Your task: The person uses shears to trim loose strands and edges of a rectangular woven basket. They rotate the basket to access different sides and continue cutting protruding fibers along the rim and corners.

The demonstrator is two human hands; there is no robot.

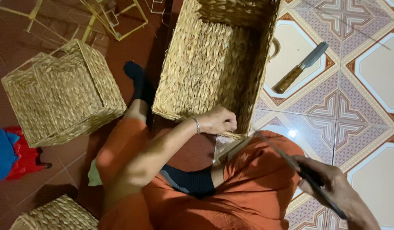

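A large rectangular woven straw basket (205, 64) lies on its side in front of me, its opening facing up the picture. My left hand (217, 120), with a bracelet at the wrist, grips the basket's near rim with closed fingers. My right hand (333, 187) is at the lower right, shut on a long thin dark tool (286, 157) whose blade points up-left toward the basket's near corner. My legs in orange trousers (244, 187) and dark socks lie under the basket.
A smaller woven basket (62, 91) stands at the left, another woven piece (56, 215) at the bottom left. A knife with a wooden handle (300, 68) lies on the patterned tiles at the right. Wire frames (114, 19) lie at the top; a red stool with blue cloth (13, 153) is far left.
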